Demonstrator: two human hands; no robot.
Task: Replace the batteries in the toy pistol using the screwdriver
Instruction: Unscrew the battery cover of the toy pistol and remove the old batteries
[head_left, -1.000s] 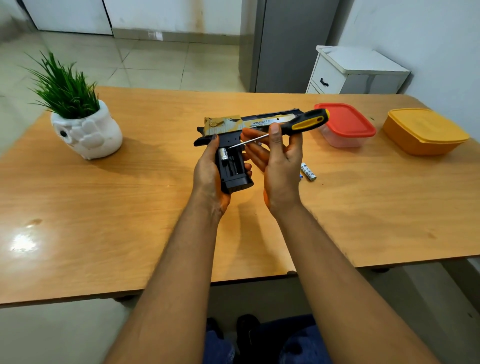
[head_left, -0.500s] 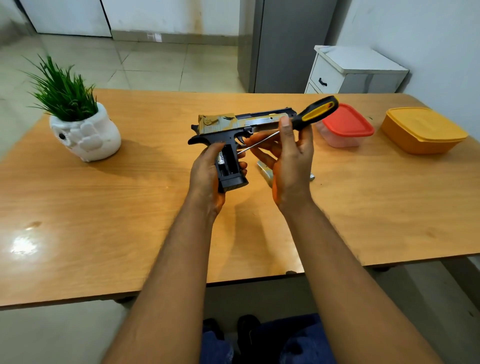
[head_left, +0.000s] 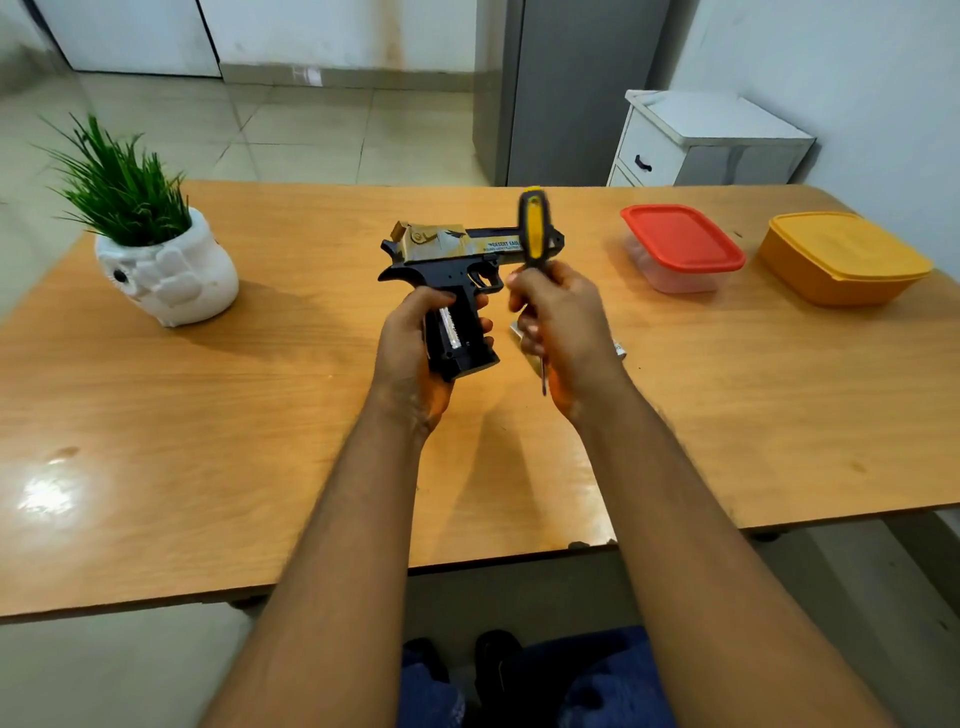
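Note:
My left hand (head_left: 408, 353) holds the toy pistol (head_left: 452, 254) by its black grip above the table, barrel pointing right. The grip's side is open, and a silver battery (head_left: 450, 328) shows inside it. My right hand (head_left: 558, 325) is closed around the screwdriver (head_left: 534, 231). Its yellow-and-black handle stands upright in front of the barrel, and the metal tip pokes out below my palm, clear of the pistol. On the table behind my right hand lie a loose battery (head_left: 619, 347) and a flat gold-coloured piece (head_left: 517, 332), both mostly hidden.
A white pot with a green plant (head_left: 161, 260) stands at the left of the wooden table (head_left: 208, 415). A red-lidded clear box (head_left: 680, 247) and an orange box (head_left: 841, 257) sit at the right. A white drawer unit (head_left: 706, 140) stands behind the table.
My right hand has pulled the screwdriver's tip away from the pistol grip and swung the tool upright, handle up. The pistol has stayed in my left hand, nearly still.

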